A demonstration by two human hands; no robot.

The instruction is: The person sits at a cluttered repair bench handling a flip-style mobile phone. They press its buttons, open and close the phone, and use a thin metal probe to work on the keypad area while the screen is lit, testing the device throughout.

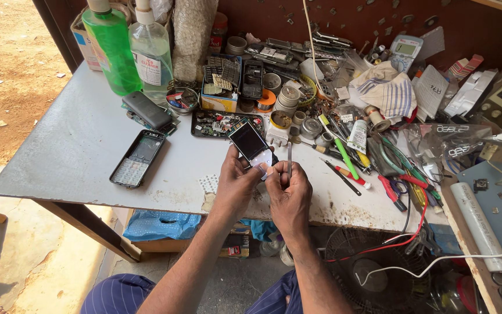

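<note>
My left hand [235, 181] grips a small opened phone body [251, 144] with a dark screen, tilted up above the white table [71, 151]. My right hand [289, 187] touches the phone's lower end and pinches thin metal tweezers [289, 158] that point upward. Both hands meet near the table's front edge. A phone front cover with a keypad [136, 158] lies flat to the left, and a dark phone back [147, 110] rests beyond it.
Green [111, 46] and clear [151, 52] bottles stand at the back left. Circuit boards, small tins, screwdrivers, pliers and wires crowd the table's back and right. A striped cloth [387, 90] lies at the back right. A fan [373, 270] sits below.
</note>
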